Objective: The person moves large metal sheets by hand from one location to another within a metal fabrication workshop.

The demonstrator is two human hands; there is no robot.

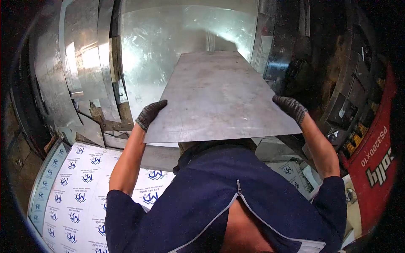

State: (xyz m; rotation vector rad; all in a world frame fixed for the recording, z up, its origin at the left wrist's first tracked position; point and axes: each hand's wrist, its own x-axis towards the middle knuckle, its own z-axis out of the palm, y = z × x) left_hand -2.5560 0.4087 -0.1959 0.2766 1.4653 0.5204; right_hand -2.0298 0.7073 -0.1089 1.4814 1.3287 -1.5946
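Observation:
A flat grey metal sheet [221,97] stretches out in front of my body, its near edge close to my waist. On its left edge my left hand [151,114], in a dark knitted glove, is closed with the fingers hidden beneath the sheet. My right hand [291,109], gloved the same way, grips the opposite edge, and its fingertips are also partly hidden. Beyond the far end of the sheet stands a large shiny metal sheet [147,50].
Upright metal offcuts [86,55] lean at the left. White film with blue logos [80,185] covers panels at lower left. A red machine [373,168] with white lettering stands at the right. More dark plates [354,80] lean at the upper right.

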